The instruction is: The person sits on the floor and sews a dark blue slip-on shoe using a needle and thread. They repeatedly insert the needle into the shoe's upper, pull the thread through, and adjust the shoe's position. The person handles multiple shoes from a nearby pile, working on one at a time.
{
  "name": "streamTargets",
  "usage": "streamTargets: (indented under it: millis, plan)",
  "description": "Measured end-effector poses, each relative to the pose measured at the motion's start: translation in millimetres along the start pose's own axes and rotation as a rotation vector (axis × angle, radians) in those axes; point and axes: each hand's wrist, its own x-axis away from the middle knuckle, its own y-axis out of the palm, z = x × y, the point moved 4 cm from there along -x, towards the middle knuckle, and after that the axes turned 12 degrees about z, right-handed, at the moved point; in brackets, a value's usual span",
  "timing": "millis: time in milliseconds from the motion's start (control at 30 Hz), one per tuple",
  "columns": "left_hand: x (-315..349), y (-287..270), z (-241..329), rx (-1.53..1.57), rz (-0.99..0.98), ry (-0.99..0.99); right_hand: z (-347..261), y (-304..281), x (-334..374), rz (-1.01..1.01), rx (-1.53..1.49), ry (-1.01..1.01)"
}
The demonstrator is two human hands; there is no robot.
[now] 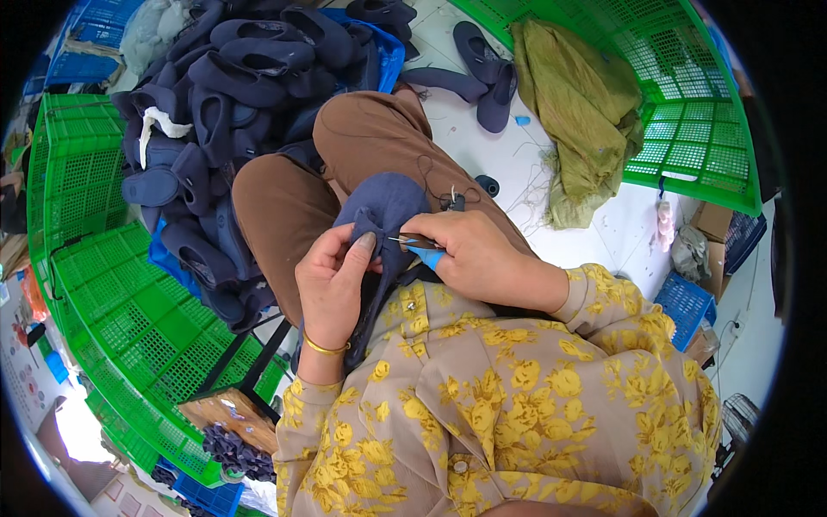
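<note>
Two bare hands, close together over brown trousers [284,207]: left hand [334,274] pinches navy shoe [388,189] between thumb and fingers; right hand [475,250], fingers curled, grips small pointed tool [417,240], tip just beside left thumb. Shoe pile [250,77] beyond left fingers; olive cloth [577,112] past right fingers, green crate [689,138] farther out.

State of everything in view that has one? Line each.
Left hand: closed on shoe
Shoe: held, fabric pinched
Right hand: closed on snips
Snips: tips at shoe; open or shut unclear
Shoe pile: loosely heaped
Loose shoes: lying on floor
Olive cloth: rumpled
Bangle: worn, left wrist
</note>
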Motion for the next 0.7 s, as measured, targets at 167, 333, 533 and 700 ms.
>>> streamTargets:
  millis: [167,333,533,700]
  plan:
    - [-1,1,2,0.061,-0.018,-0.044,10,7,3,0.022,-0.039,0.005]
    - [-2,3,0,0.091,-0.030,-0.086,14,14,5,0.036,-0.022,-0.001]
    - [-3,3,2,0.101,-0.028,-0.143,9,10,5,0.007,0.030,-0.008]
    - [-4,2,1,0.133,-0.064,-0.184,8,10,8,-0.054,0.105,0.003]
